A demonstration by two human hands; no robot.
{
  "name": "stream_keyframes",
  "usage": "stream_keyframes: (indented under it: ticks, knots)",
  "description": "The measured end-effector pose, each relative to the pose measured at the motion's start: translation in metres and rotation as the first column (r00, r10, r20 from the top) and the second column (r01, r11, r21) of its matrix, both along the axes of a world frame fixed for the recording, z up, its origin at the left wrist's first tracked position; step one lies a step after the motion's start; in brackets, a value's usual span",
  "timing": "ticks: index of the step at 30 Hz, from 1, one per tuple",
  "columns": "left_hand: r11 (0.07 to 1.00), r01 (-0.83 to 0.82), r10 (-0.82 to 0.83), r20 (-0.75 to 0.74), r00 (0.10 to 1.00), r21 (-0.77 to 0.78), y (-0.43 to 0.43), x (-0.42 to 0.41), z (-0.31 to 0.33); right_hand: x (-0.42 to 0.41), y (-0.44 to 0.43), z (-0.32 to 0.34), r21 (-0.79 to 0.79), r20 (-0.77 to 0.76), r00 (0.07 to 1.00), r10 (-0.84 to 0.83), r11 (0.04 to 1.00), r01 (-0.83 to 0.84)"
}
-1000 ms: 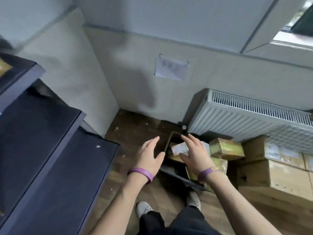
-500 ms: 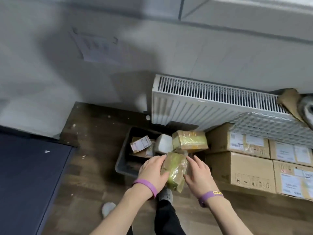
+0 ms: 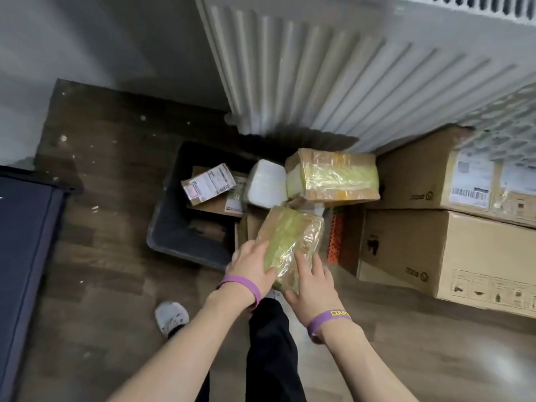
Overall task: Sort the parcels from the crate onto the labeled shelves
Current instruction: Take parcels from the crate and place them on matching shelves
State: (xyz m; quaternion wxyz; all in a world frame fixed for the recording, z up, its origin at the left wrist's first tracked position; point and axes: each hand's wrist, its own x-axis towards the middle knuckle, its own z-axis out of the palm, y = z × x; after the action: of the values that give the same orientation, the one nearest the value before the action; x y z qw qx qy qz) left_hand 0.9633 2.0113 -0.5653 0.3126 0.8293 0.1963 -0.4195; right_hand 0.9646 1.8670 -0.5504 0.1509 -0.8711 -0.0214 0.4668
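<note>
While left grip (image 3: pixel 251 266) and right grip (image 3: pixel 311 281) clasp taped parcel (image 3: pixel 290 236), dark crate (image 3: pixel 165 224) (other parcels (image 3: pixel 208 184) inside)

parcels (image 3: pixel 208 184) in crate (image 3: pixel 168 227), cartons (image 3: pixel 464 256) right of it

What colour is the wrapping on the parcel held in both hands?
Yellow-green tape over brown cardboard on the parcel; head view.

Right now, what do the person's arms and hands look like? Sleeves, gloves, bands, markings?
Both forearms are bare as far as the frame shows, with no sleeves and no gloves. The left hand has a plain purple wristband. The right hand has a matching purple band with a yellow printed marking, too small to read. No rings or watch visible.
</note>
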Motion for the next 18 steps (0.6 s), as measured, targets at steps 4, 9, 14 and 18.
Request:
stream_keyframes:
  ticks: [4,9,14,18]
  knots:
    - [0.990,-0.141,0.141,-0.071,0.987,0.005,0.002,-0.006,-0.058,-0.009,-0.003,-0.053,0.020,-0.050,0.982,-0.181,0.983,0.183]
    - [0.888,-0.441,0.422,-0.155,0.893,-0.129,-0.010,-0.013,-0.087,-0.024,-0.016,-0.076,0.289,-0.146,0.897,-0.417,0.849,0.442]
    - [0.820,-0.539,0.509,-0.186,0.840,-0.190,-0.005,-0.038,-0.052,-0.033,-0.016,-0.037,0.340,-0.171,0.904,-0.392,0.837,0.428]
    - [0.757,-0.632,0.615,-0.146,0.775,-0.166,0.018,-0.052,0.020,-0.026,0.003,0.024,0.401,-0.159,0.952,-0.260,0.864,0.304]
